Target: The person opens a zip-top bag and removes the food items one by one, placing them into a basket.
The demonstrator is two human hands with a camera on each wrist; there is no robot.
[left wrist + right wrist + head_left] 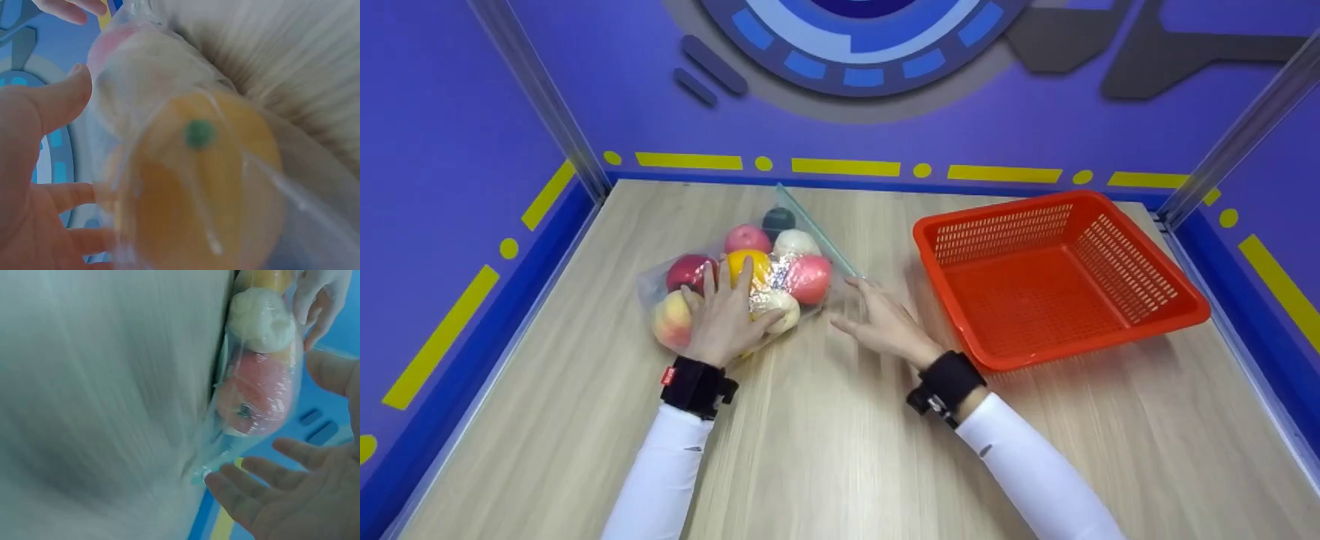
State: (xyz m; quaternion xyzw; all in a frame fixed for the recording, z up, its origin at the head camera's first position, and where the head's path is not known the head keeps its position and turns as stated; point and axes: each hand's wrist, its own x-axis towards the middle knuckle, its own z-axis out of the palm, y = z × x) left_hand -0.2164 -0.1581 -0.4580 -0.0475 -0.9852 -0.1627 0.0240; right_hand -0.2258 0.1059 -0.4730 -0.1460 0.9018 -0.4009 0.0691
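Note:
A clear plastic zip bag (pixel 652 285) full of toy fruit and vegetables lies on the table, its pale green zip edge (pixel 819 234) slanting along the right side. My left hand (pixel 721 319) rests on the bag with fingers spread, over a yellow-orange fruit (pixel 751 264), a dark red one (pixel 688 271) and a peach (pixel 671 319). A pink-red fruit (pixel 810 279) and a knobbly white piece (pixel 780 310) show through the plastic. Beside the zip edge's near end is my right hand (pixel 889 322), fingers extended; in the right wrist view its fingertips (pixel 216 482) meet the bag's corner.
To the right stands a red plastic basket (pixel 949 300) with slotted sides and nothing in it. The wood-grain table (pixel 825 450) is enclosed by blue panels (pixel 840 139) at the back and both sides.

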